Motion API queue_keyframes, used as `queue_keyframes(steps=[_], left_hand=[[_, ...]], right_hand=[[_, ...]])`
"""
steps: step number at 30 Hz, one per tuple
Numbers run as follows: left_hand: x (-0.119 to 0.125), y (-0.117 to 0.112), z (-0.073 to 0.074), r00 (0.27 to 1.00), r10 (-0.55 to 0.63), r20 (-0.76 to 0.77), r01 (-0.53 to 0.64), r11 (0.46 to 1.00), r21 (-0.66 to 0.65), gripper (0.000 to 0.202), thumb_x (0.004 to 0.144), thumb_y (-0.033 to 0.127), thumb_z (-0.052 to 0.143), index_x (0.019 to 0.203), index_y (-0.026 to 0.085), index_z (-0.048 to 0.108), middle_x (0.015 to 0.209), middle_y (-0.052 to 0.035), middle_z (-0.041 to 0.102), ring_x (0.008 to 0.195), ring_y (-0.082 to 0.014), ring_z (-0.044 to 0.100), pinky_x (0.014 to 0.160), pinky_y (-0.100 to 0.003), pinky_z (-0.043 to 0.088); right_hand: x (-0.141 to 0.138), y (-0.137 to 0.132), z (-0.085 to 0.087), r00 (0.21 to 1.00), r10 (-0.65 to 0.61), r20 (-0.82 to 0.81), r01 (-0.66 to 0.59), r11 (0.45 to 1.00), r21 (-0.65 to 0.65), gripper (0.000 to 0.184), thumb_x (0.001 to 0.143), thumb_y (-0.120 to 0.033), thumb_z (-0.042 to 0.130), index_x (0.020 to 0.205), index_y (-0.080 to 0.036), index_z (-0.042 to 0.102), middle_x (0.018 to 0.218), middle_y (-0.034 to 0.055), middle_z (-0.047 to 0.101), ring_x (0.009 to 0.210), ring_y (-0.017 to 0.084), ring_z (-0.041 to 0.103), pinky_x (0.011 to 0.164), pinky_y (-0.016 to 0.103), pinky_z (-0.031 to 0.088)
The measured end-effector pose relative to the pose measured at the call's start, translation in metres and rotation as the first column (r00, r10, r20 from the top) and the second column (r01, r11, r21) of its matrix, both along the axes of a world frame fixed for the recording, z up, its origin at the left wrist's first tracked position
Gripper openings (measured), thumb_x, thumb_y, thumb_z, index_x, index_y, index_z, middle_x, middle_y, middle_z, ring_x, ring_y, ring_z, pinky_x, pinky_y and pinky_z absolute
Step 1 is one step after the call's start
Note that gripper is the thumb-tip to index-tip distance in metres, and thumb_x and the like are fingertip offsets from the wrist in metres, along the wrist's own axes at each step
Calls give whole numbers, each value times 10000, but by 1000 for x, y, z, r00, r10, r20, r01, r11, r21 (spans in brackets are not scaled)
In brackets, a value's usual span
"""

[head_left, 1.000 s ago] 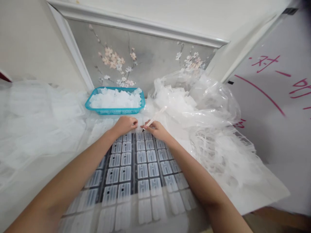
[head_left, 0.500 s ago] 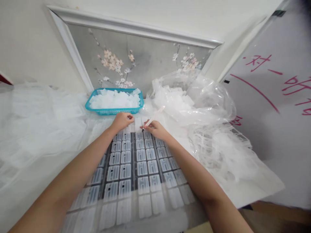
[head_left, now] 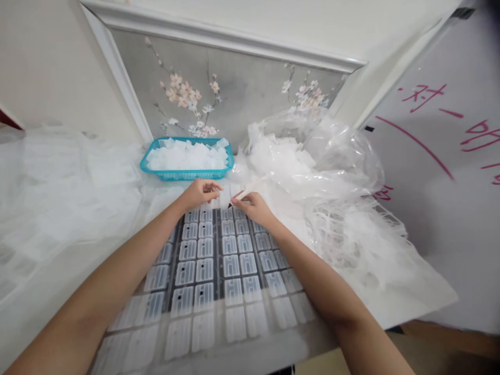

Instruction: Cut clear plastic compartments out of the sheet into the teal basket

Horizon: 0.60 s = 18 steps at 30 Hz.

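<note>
My right hand (head_left: 254,206) grips a white marker pen (head_left: 239,197) with its dark tip pointing down and left, over the far rows of a sheet of clear plastic pieces (head_left: 231,265). These pieces lie in neat columns; several in the two columns left of the middle carry a small black dot. Just left of the pen, my left hand (head_left: 202,192) hovers near the sheet's far edge. Its fingers are loosely bent and apart, and nothing shows between them. Whether it touches the sheet cannot be made out.
Beyond my hands stands a blue plastic basket (head_left: 186,174) heaped with small translucent pieces. A clear bag (head_left: 336,161) of similar pieces sits right of it. Stringy plastic scraps (head_left: 344,234) lie at the right, and stacked translucent sheets (head_left: 66,192) at the left. A framed flower picture (head_left: 250,88) leans behind.
My left hand's fingers have loosened and spread, shifting slightly right. The pen stays in my right hand, close to the same spot. The whole view has shifted a little.
</note>
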<state>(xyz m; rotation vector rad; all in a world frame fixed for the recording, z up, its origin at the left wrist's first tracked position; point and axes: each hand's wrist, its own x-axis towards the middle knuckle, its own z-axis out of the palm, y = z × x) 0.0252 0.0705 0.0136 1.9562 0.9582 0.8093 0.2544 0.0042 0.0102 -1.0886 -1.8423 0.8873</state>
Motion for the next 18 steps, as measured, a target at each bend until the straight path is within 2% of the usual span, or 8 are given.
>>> queue_keyframes(steps=[2, 4, 7, 12, 18], left_hand=[[3, -1, -1, 988, 13, -152, 1, 996, 91, 299, 784, 349, 627, 983, 140, 706, 683, -13, 656, 578, -130, 566, 565, -238, 419], [6, -1, -1, 953, 42, -300, 18, 980, 196, 280, 808, 357, 608, 977, 167, 725, 714, -14, 680, 622, -143, 584, 593, -245, 401], [8, -2, -1, 893, 66, -445, 62, 962, 267, 267, 841, 367, 578, 993, 208, 729, 779, -7, 715, 689, -163, 619, 638, -255, 394], [9, -3, 2, 825, 81, -559, 114, 946, 304, 252, 878, 364, 537, 1015, 246, 713, 881, 5, 732, 781, -181, 646, 675, -263, 389], [16, -7, 9, 718, 98, -689, 169, 936, 309, 276, 923, 381, 462, 1031, 229, 666, 944, -20, 728, 853, -213, 651, 662, -276, 380]], right_hand=[[0, 1, -1, 1000, 1, 5, -1, 1000, -7, 334, 907, -455, 571, 817, -177, 730, 848, 52, 753, 834, 218, 697, 766, 314, 519], [0, 2, -2, 1000, 7, 4, -7, 1000, -16, 327, 910, -450, 569, 829, -177, 730, 856, 57, 754, 838, 220, 701, 776, 320, 524], [1, 4, -2, 999, 27, -19, -27, 999, -20, 307, 908, -436, 575, 826, -182, 728, 880, 58, 754, 852, 222, 706, 788, 323, 528], [1, 3, 0, 998, 56, -23, -56, 998, -15, 316, 914, -429, 564, 803, -183, 729, 873, 53, 755, 846, 213, 705, 767, 302, 526], [0, 4, 1, 999, 35, -2, -35, 999, -21, 321, 898, -440, 584, 798, -171, 729, 875, 59, 761, 855, 217, 706, 795, 309, 526]])
